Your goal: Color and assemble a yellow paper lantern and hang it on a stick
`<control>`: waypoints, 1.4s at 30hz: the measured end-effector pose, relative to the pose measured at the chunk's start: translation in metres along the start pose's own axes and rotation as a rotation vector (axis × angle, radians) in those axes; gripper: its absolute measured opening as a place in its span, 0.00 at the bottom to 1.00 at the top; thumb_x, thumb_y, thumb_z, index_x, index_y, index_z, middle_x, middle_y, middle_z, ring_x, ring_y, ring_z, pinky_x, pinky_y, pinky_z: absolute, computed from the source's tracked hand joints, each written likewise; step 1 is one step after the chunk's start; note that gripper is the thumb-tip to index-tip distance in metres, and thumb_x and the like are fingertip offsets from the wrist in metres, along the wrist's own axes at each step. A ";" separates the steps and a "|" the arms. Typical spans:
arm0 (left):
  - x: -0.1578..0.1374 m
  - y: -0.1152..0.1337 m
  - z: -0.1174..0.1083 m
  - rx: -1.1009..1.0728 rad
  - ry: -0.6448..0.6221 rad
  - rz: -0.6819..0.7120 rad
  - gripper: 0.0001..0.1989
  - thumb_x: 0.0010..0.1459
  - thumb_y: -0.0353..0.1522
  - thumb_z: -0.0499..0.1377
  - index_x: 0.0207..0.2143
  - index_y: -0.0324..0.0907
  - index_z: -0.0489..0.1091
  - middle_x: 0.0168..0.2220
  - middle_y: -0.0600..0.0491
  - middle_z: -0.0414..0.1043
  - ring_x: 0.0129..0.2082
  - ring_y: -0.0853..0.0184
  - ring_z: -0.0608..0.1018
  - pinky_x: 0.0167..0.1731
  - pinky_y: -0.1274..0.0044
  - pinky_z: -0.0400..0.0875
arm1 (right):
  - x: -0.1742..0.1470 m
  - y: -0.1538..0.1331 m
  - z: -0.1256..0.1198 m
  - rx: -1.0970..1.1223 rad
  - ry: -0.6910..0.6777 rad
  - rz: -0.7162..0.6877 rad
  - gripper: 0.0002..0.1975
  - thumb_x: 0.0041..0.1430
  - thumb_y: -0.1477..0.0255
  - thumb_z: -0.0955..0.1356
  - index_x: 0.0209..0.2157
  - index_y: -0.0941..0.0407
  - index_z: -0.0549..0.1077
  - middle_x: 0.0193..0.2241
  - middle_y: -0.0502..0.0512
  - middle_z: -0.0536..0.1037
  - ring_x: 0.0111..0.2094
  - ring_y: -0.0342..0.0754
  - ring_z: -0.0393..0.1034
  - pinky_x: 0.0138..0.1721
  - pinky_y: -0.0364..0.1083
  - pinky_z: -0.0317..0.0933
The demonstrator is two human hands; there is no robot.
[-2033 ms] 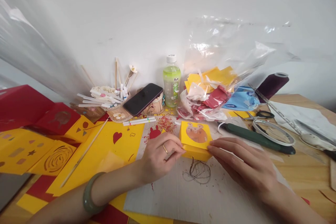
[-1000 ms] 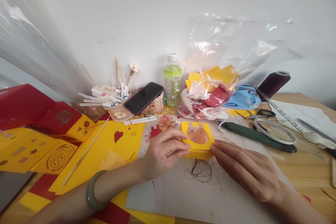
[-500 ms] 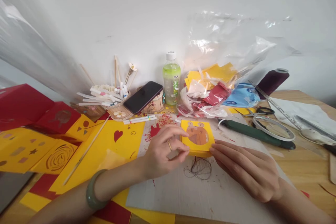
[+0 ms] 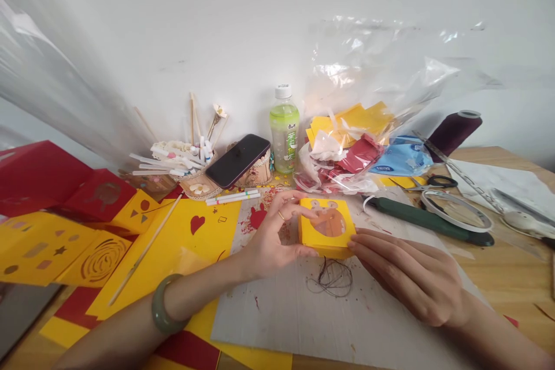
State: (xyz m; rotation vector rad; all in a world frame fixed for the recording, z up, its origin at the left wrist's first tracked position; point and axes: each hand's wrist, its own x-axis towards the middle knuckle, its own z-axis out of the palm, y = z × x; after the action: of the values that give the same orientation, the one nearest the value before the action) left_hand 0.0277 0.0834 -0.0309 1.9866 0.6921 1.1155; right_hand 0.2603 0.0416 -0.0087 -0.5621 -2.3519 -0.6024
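At the back I see a green drink bottle (image 4: 284,130) beside a black phone (image 4: 237,160) resting on a small basket (image 4: 259,173). A clear bag of yellow and red paper scraps (image 4: 347,144) sits right of the bottle. Scissors (image 4: 429,182), a tape ring (image 4: 456,210) and a maroon thread spool (image 4: 455,130) lie further right on my surface (image 4: 511,277). A tangle of dark thread (image 4: 332,277) lies near me.

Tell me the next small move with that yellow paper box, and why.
Probably press the right hand fingertips along the near edge of the yellow box while the left hand steadies its left side: both hands already pinch it, tilted, above the thread tangle.
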 end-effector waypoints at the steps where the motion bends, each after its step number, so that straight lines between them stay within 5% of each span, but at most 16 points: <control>1: -0.001 -0.002 0.002 -0.020 0.031 -0.020 0.23 0.46 0.42 0.65 0.43 0.45 0.62 0.49 0.47 0.53 0.56 0.57 0.59 0.55 0.61 0.56 | -0.001 0.000 0.001 -0.005 0.002 0.016 0.10 0.57 0.82 0.61 0.40 0.64 0.70 0.32 0.63 0.80 0.38 0.50 0.75 0.32 0.45 0.71; 5: -0.002 -0.006 0.006 -0.118 0.134 -0.040 0.28 0.42 0.41 0.67 0.40 0.45 0.57 0.47 0.48 0.51 0.54 0.58 0.61 0.52 0.63 0.61 | -0.003 -0.001 0.008 -0.032 0.045 0.165 0.10 0.55 0.83 0.64 0.39 0.62 0.69 0.30 0.62 0.79 0.30 0.47 0.75 0.27 0.42 0.68; 10: 0.000 -0.001 0.000 -0.159 0.062 -0.103 0.13 0.50 0.34 0.63 0.34 0.42 0.61 0.44 0.48 0.58 0.52 0.60 0.66 0.50 0.66 0.65 | -0.001 -0.004 0.011 -0.034 0.151 0.369 0.08 0.54 0.82 0.65 0.35 0.57 0.68 0.28 0.56 0.76 0.25 0.43 0.73 0.23 0.41 0.65; 19: 0.000 0.006 0.003 0.090 0.134 0.038 0.04 0.56 0.27 0.57 0.35 0.40 0.69 0.37 0.49 0.69 0.40 0.67 0.74 0.41 0.74 0.71 | 0.005 -0.007 0.007 0.142 0.138 0.332 0.11 0.51 0.84 0.68 0.36 0.59 0.69 0.28 0.56 0.76 0.28 0.44 0.72 0.28 0.42 0.66; 23: -0.005 0.015 0.007 0.288 0.130 0.087 0.08 0.57 0.30 0.55 0.40 0.40 0.67 0.40 0.48 0.70 0.42 0.66 0.74 0.42 0.72 0.70 | 0.011 -0.005 0.006 0.204 0.134 0.312 0.11 0.51 0.84 0.69 0.36 0.59 0.70 0.29 0.57 0.76 0.29 0.45 0.69 0.27 0.45 0.65; 27: -0.011 0.019 0.019 0.470 0.092 0.004 0.37 0.40 0.52 0.63 0.47 0.40 0.59 0.46 0.42 0.66 0.46 0.53 0.71 0.43 0.61 0.69 | 0.022 -0.001 0.002 0.234 0.107 0.292 0.04 0.54 0.79 0.67 0.31 0.56 0.70 0.30 0.56 0.77 0.32 0.48 0.69 0.30 0.47 0.66; 29: -0.012 0.018 0.025 0.512 0.102 -0.041 0.44 0.34 0.56 0.63 0.49 0.40 0.56 0.48 0.40 0.65 0.46 0.50 0.70 0.42 0.57 0.68 | 0.029 0.000 -0.001 0.287 0.092 0.298 0.03 0.56 0.77 0.66 0.30 0.55 0.69 0.32 0.56 0.77 0.36 0.48 0.70 0.34 0.48 0.67; 34: -0.011 0.015 0.028 0.390 0.093 -0.049 0.38 0.42 0.46 0.65 0.50 0.42 0.51 0.48 0.42 0.62 0.47 0.54 0.69 0.45 0.60 0.66 | 0.034 -0.001 -0.007 0.426 0.003 0.328 0.02 0.56 0.70 0.67 0.32 0.53 0.68 0.38 0.57 0.76 0.44 0.51 0.69 0.42 0.50 0.67; 39: -0.009 0.016 0.018 0.194 -0.019 -0.043 0.38 0.41 0.40 0.68 0.51 0.43 0.53 0.50 0.43 0.59 0.51 0.54 0.66 0.49 0.61 0.64 | 0.026 0.007 -0.007 0.507 -0.189 0.525 0.28 0.47 0.57 0.70 0.48 0.53 0.62 0.55 0.64 0.64 0.55 0.58 0.59 0.47 0.56 0.64; 42: -0.008 0.016 0.014 0.181 -0.057 -0.036 0.37 0.41 0.40 0.67 0.51 0.43 0.54 0.51 0.43 0.56 0.53 0.53 0.64 0.52 0.61 0.62 | 0.024 0.013 -0.006 0.530 -0.296 0.548 0.27 0.48 0.59 0.71 0.48 0.51 0.63 0.54 0.62 0.65 0.54 0.58 0.62 0.47 0.57 0.64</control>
State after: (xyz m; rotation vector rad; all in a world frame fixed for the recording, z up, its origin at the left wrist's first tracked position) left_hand 0.0376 0.0635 -0.0263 2.1396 0.8203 1.0016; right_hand 0.2528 0.0548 0.0152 -1.0329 -2.3286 0.3648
